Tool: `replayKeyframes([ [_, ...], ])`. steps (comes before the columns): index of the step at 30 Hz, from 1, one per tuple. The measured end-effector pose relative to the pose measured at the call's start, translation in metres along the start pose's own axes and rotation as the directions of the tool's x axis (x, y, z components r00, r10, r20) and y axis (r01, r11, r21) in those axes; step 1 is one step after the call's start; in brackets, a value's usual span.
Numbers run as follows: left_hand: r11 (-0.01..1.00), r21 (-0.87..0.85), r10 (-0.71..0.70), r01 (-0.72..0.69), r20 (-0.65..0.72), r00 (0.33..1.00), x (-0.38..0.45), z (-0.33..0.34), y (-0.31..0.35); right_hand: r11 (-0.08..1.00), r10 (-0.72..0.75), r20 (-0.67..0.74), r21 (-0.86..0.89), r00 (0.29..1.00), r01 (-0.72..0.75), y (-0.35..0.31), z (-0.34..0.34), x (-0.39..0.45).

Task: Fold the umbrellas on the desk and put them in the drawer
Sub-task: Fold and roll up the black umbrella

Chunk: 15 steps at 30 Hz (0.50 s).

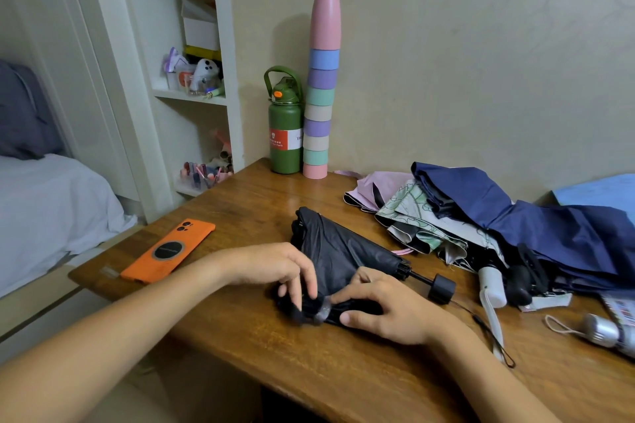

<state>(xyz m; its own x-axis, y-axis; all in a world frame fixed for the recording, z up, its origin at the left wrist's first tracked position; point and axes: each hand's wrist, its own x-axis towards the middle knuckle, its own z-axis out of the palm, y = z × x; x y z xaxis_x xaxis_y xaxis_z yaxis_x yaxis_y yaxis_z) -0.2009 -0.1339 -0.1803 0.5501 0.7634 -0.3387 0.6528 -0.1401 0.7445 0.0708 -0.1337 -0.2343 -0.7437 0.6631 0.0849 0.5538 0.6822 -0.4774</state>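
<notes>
Black umbrella [347, 250] lies near-centre on the bench [261, 347]. Left hand [275, 268] and right hand [388, 309] both pinch its canopy near the strap. Judged light; fabric soft, slippery; grip the stiff ribs.

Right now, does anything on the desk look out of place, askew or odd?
Nothing looks damaged or spilled. The tall stack of cups leans slightly against the wall. Three unfolded umbrellas, pink, floral and navy, lie heaped on each other at the right, while both hands work on the black umbrella.
</notes>
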Motion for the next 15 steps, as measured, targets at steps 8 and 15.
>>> replayKeyframes([
  [8, 0.973, 0.088, -0.231, 0.213, 0.383, 0.895, -0.019, -0.033, 0.018, 1.000, -0.004, 0.007, 0.001, 1.000, 0.004, 0.002, 0.000, 0.000],
  [15, 0.980, 0.183, 0.155, -0.071, -0.497, 0.854, 0.022, -0.012, -0.011, 1.000, -0.010, 0.003, -0.010, 1.000, 0.010, 0.000, 0.000, 0.001],
])
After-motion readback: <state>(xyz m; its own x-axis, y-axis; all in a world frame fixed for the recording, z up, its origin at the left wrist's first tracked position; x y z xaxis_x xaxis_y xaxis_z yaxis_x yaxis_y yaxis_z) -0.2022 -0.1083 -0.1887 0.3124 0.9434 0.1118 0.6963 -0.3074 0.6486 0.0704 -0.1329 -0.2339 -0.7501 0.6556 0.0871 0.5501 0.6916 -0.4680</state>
